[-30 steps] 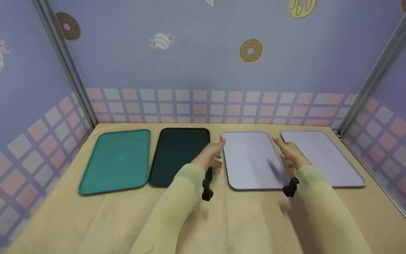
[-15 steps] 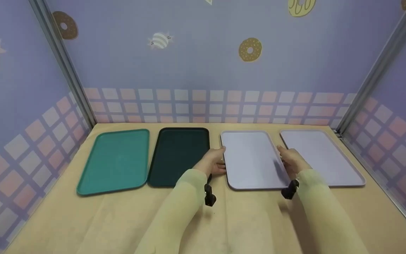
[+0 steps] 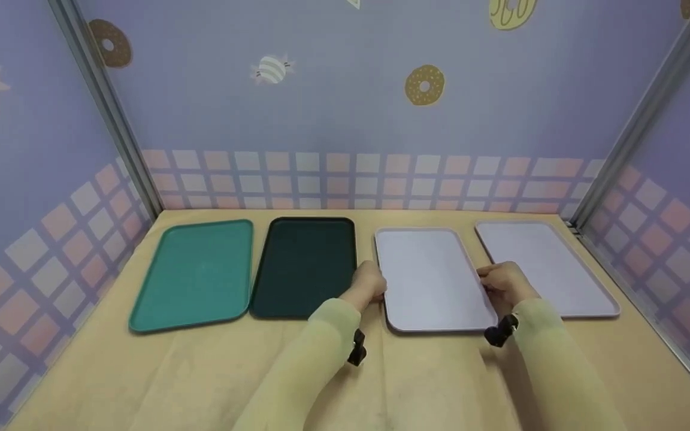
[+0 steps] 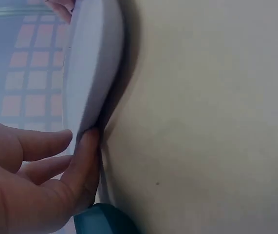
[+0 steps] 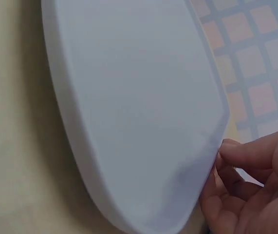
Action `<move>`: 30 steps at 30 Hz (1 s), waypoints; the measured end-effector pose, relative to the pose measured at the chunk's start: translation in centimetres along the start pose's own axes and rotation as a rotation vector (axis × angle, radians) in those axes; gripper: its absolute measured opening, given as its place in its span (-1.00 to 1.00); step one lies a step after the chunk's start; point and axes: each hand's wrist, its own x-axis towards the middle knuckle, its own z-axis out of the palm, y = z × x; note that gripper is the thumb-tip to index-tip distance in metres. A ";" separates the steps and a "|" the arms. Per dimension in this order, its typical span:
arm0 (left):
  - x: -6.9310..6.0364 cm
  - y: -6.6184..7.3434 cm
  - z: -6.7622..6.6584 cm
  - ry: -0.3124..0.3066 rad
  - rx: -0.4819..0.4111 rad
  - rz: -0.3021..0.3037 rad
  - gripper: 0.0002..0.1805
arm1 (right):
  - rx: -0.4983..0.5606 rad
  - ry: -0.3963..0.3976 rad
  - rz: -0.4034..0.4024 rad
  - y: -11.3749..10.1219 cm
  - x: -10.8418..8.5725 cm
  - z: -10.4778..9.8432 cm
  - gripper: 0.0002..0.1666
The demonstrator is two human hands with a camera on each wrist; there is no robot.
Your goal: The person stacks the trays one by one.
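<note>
A pale lilac tray (image 3: 432,281), third from the left in the head view, lies between my two hands. My left hand (image 3: 368,282) grips its left edge; in the left wrist view the fingers (image 4: 86,161) reach under the rim with the thumb near the top. On the opposite edge my right hand (image 3: 504,280) pinches the rim; in the right wrist view the thumb (image 5: 246,152) lies over the edge and the other fingers curl beneath. The tray (image 5: 139,97) looks flat, and in the wrist views its near side casts a shadow on the table.
Left of this tray lie a black tray (image 3: 306,263) and a teal tray (image 3: 195,275). A second lilac tray (image 3: 551,269) lies at the right, close to my right hand. Patterned walls (image 3: 345,108) enclose the tan table (image 3: 201,383) at the back and sides.
Both hands have moved in to the lilac tray's side edges and taken hold of it. The tray has shifted slightly toward me. The other trays stay put.
</note>
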 end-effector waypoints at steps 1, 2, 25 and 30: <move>-0.2 -0.1 0.1 0.015 0.017 0.012 -0.73 | 0.000 0.002 -0.006 0.2 -0.2 0.0 -0.44; -0.5 -0.3 0.2 0.026 0.026 0.024 -0.73 | 0.004 0.003 -0.014 0.4 -0.3 -0.1 -0.45; -4.3 -2.5 0.6 0.023 0.125 0.227 -0.67 | 0.015 -0.007 -0.139 3.1 -5.0 -0.1 -0.47; -4.6 -2.8 0.7 0.015 0.108 0.215 -0.64 | 0.011 -0.004 -0.107 3.3 -5.0 -0.1 -0.47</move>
